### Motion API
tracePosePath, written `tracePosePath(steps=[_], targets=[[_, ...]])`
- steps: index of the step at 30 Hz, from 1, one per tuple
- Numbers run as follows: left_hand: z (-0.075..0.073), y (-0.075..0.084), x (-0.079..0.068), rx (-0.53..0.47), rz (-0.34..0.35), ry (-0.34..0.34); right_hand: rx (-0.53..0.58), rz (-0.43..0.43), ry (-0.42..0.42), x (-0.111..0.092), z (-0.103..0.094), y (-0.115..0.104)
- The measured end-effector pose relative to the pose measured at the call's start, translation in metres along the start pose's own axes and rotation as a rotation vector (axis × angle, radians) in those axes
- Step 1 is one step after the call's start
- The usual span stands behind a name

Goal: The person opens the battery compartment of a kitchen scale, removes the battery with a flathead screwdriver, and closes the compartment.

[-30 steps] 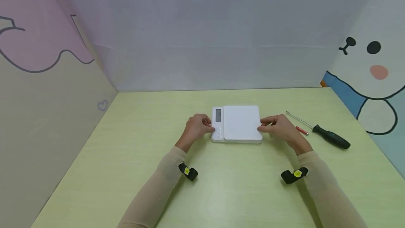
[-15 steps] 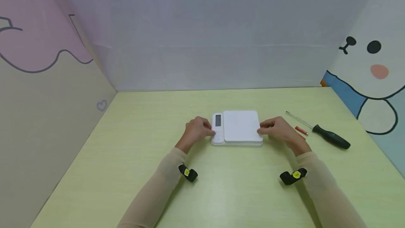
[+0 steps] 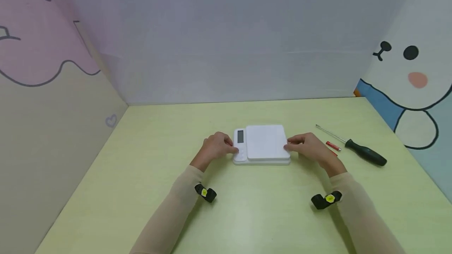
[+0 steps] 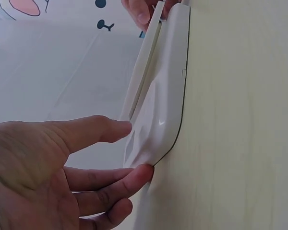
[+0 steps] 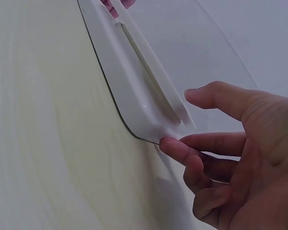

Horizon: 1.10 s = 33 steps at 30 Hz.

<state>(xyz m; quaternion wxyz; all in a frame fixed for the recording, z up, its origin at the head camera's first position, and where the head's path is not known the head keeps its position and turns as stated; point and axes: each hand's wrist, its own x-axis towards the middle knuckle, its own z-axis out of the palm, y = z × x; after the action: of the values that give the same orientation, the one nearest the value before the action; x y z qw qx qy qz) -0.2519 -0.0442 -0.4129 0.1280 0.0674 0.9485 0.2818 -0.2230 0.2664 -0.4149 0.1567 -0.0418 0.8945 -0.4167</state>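
A white kitchen scale point(image 3: 265, 144) lies flat on the table, its small grey display point(image 3: 240, 136) and buttons on the left side. My left hand point(image 3: 214, 148) holds its left end. In the left wrist view the thumb point(image 4: 101, 132) rests on the top while a finger point(image 4: 139, 177) touches the lower edge. At the opposite end is my right hand point(image 3: 312, 148). The right wrist view has one fingertip point(image 5: 173, 146) against the base's corner and the thumb point(image 5: 206, 95) by the raised weighing platform point(image 5: 149, 60). The scale's underside is hidden.
Right of my right hand lies a screwdriver point(image 3: 363, 153) with a dark handle, its tip pointing away to the left. A small red battery point(image 3: 333, 146) lies beside it, and another red piece is partly covered by my wrist. Printed walls stand around the table point(image 3: 159, 140).
The scale has come down and slightly nearer to me, from a tilted pose to flat on the table, both hands moving with it. The battery shows more fully beside my right wrist.
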Motion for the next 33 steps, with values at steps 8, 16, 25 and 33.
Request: tracePosePath(steps=[8,16,25,33], targets=[[-0.012,0.002,0.024,0.028,0.011,0.005,-0.01,-0.01,0.011,-0.024,-0.008,-0.005],[-0.009,-0.006,0.065,-0.127,0.093,0.018,-0.02,-0.032,-0.021,-0.046,0.012,-0.009],[-0.009,-0.007,0.085,-0.134,0.136,-0.009,-0.048,-0.018,0.013,-0.048,0.051,-0.019],[-0.009,-0.01,0.086,-0.145,0.114,-0.045,-0.095,0.037,0.084,-0.047,0.055,-0.021]])
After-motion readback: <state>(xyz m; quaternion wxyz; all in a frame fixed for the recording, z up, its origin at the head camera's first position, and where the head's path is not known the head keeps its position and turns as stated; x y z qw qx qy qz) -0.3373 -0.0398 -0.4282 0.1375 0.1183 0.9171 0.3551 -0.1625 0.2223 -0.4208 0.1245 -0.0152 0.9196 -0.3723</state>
